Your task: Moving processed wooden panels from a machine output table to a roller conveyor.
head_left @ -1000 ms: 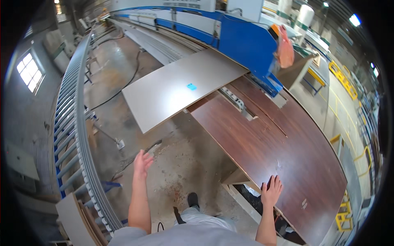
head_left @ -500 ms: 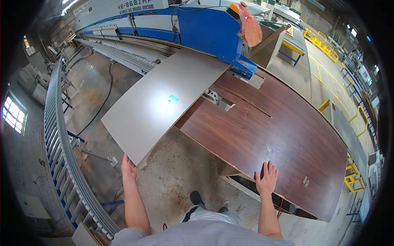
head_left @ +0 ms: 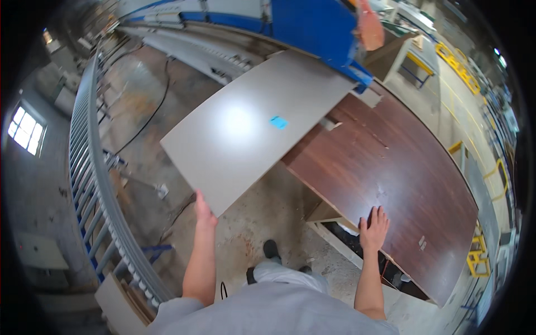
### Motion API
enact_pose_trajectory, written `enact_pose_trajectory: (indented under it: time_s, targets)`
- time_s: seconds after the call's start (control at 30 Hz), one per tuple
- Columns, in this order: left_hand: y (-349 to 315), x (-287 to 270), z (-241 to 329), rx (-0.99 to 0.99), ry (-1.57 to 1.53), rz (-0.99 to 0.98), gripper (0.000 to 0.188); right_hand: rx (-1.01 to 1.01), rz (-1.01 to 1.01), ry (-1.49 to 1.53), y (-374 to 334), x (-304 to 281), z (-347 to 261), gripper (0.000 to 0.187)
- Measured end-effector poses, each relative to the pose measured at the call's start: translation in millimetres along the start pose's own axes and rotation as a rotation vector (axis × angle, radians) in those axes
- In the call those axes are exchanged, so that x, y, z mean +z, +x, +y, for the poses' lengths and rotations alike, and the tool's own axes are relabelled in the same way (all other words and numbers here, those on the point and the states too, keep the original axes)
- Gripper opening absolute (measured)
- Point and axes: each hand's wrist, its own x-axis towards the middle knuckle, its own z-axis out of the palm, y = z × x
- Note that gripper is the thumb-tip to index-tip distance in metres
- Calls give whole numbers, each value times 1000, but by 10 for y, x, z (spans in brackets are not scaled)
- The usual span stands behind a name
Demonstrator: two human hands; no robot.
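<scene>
A light grey panel [head_left: 223,151] with a small blue sticker [head_left: 278,122] slants across the upper middle. My left hand [head_left: 205,212] grips its near short edge by the corner, the fingers partly hidden by the board. The panel's far right corner lies beneath the blue machine housing [head_left: 312,28] and overlaps the edge of a brown wood-grain tabletop [head_left: 391,162]. On this tabletop, close to its front edge, my right hand [head_left: 374,230] rests palm down with its fingers stretched out. It holds nothing.
A roller conveyor [head_left: 103,190] curves down the left side. Boards [head_left: 125,301] lean beside its lower end. A black cable [head_left: 162,103] crosses the floor. An open-sided box frame [head_left: 340,240] stands under the tabletop, and yellow metal frames [head_left: 479,257] stand at the right.
The grey panel and my left hand sit further right in the view, with more of the tabletop edge covered. The view itself has shifted. My right hand stays flat on the tabletop.
</scene>
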Motion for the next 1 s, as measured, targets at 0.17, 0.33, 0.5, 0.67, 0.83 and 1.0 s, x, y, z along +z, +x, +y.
enact_pose_trajectory:
  time_s: [0.17,0.33,0.5,0.67,0.83,1.0]
  targets:
    - [-280,-33,-19,-14,-195,-134,57,-60,29,0,26,-38,-77,54]
    - [-352,-116,-148,21,-43,-54,41,-5,106,237,8,163,-310,40]
    - [-729,-71,-283,-39,3,25,31,132,-280,1077,-413,125,-1341,29]
    - [-1062,-141,-562,-138,51,-97,31,666,-852,1730,-356,423,-1749,39]
    - [-1413,-180,-916,-271,150,-173,34,624,-712,2057,-182,539,-1758,37]
    - [-1373,-265,-839,-165,-33,-131,38,680,-619,2008,-412,509,-1577,39]
